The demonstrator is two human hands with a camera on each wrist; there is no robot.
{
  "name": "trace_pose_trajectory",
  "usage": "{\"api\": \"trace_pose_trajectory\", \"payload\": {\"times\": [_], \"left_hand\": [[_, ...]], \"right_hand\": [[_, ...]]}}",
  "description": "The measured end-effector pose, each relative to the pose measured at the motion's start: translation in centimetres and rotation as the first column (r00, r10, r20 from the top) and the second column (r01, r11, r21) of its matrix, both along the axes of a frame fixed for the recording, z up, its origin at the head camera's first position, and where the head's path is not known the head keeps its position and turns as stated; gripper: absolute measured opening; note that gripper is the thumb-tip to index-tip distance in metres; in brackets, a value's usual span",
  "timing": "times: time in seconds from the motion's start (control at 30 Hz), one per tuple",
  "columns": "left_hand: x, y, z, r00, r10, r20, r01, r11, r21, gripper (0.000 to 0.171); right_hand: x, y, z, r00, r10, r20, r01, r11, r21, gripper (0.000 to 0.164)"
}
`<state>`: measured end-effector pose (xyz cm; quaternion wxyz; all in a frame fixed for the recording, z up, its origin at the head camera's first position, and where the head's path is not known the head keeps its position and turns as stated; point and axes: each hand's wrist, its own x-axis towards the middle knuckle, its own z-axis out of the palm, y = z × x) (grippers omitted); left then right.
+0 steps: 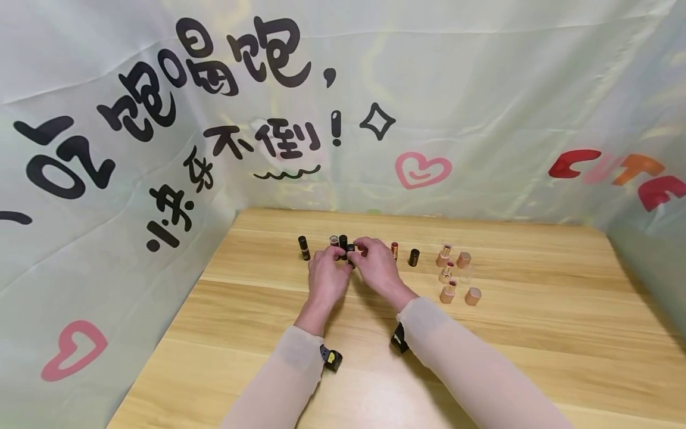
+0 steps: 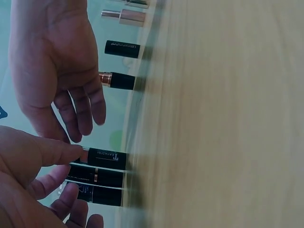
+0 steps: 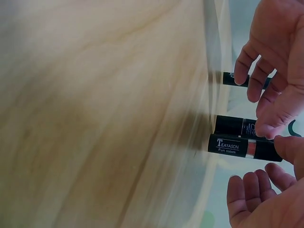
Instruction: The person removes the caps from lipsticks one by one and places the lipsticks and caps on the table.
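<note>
My left hand (image 1: 328,274) is at a close row of dark lipstick tubes. Its thumb and index finger pinch the upper end of the nearest black lipstick (image 3: 230,145), lettered TEAYASON, which stands upright with its cap on. Beside that tube are a black lipstick with a gold band (image 2: 102,176) and another dark lipstick (image 2: 107,195); the left fingers overlap both. My right hand (image 1: 377,262) is on the other side. Its thumb tip meets the cap's top, while its other fingers extend loosely, apart from the tube.
One dark lipstick (image 1: 303,248) stands to the left. Right of the hands are an uncapped red lipstick (image 1: 395,250) and a black cap (image 1: 414,257). Further right stand uncapped pink-gold lipsticks (image 1: 443,258), pinkish caps (image 1: 473,296) and a clear cap (image 1: 467,274). Cloth walls (image 1: 482,119) enclose the wooden table (image 1: 536,345).
</note>
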<state>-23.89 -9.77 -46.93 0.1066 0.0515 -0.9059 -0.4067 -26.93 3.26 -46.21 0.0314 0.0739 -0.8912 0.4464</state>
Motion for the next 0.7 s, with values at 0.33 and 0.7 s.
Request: {"api": "trace_pose_trajectory", "payload": {"times": [0.33,0.7], "left_hand": [[0.1,0.5,0.0,1.000,0.002,0.000,-0.002,1.000,-0.004,0.030],[0.7,0.2,1.8,0.994,-0.106,0.013,0.105,0.990,0.095,0.042]], "right_hand": [[-0.2,0.0,-0.2,1.000,-0.006,-0.029,0.007,1.000,0.023,0.032],[1.9,1.1,2.5,0.999,0.024,-0.023,-0.026,0.997,-0.075,0.027]]}}
